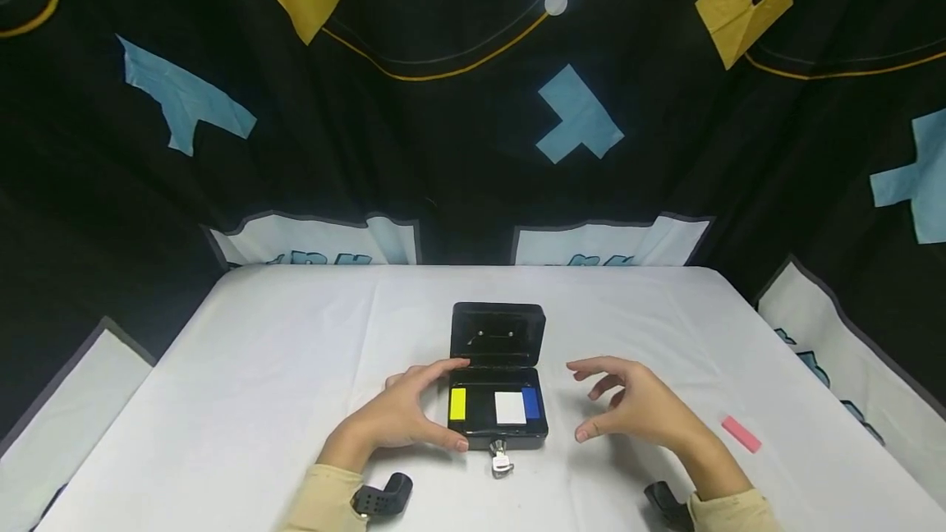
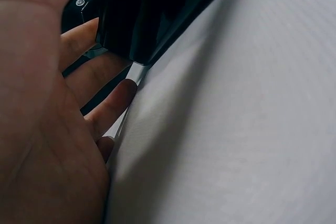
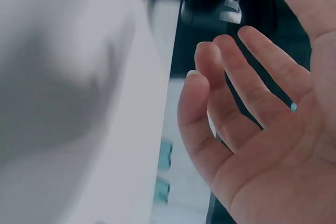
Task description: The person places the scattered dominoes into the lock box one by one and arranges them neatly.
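A small black cash box [image 1: 479,438] stands on the table with its lid [image 1: 498,324] raised at the back. Inside lie a yellow block [image 1: 458,404] at the left, and a white block [image 1: 510,408] beside a blue block [image 1: 530,403] at the right. A silver key [image 1: 501,463] sticks out of the front. My left hand [image 1: 399,410] holds the box's left side, thumb at the front corner, index finger at the back near the hinge. To the right of the box, with a gap between, my right hand [image 1: 641,402] hovers with loosely bent fingers, holding nothing.
A pink block [image 1: 741,433] lies on the white-covered table [image 1: 296,351], to the right of my right wrist. Behind the table hangs a dark patterned curtain [image 1: 443,154]. Each wrist wears a black strap mount.
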`<move>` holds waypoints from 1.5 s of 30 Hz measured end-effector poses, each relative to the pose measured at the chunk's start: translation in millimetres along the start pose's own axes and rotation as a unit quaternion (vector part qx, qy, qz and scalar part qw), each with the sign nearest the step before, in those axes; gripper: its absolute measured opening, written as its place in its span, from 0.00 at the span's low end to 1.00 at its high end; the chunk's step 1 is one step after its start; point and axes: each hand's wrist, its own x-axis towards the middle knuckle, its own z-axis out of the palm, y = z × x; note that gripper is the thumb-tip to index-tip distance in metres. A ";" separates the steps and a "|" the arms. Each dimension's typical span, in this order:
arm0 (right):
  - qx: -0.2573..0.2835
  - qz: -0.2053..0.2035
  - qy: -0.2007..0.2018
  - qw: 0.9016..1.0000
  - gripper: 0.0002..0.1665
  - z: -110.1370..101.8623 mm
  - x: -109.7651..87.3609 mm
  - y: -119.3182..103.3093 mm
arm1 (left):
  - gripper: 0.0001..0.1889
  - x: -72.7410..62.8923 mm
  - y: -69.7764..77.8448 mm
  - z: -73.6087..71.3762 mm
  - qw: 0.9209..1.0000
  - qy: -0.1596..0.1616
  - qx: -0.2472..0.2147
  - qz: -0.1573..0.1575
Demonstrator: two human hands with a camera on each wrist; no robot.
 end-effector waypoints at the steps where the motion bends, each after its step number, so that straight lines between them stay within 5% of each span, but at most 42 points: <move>1: -0.004 0.007 0.002 1.000 0.48 -4.8 -3.6 4.3 | 0.54 0.0 -0.2 0.4 1.000 0.000 0.000 0.000; 14: -0.055 0.095 -0.013 0.994 0.46 -52.8 -46.4 67.3 | 0.54 0.6 -2.8 3.8 1.000 0.001 0.007 0.004; 28: -0.077 0.148 0.004 0.986 0.40 -54.0 -48.5 88.0 | 0.54 -0.2 -4.1 3.1 1.000 -0.004 -0.003 0.006; 40: -0.087 0.140 0.015 0.986 0.36 -55.3 -42.4 85.2 | 0.54 0.0 -3.8 0.6 1.000 -0.004 0.010 0.019; 45: -0.066 0.099 0.027 0.992 0.32 -50.0 -36.0 73.5 | 0.54 0.2 -2.5 0.0 1.000 -0.005 0.007 0.020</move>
